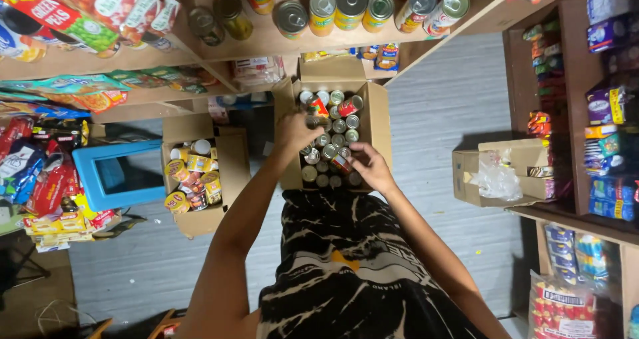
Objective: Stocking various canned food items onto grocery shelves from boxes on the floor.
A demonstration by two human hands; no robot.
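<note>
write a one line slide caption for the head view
Both hands, left hand and right hand, reach into an open cardboard box of cans below a wooden shelf.

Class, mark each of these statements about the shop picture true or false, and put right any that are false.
1. Both hands reach into the open brown cardboard box of tins. True: left hand, right hand.
2. The blue plastic stool stands right of that box. False: it stands to the left.
3. Round tins stand on the wooden shelf above. True.
4. The smaller cardboard box by the right-hand shelves is full of tins. False: it holds clear plastic wrap.
</note>
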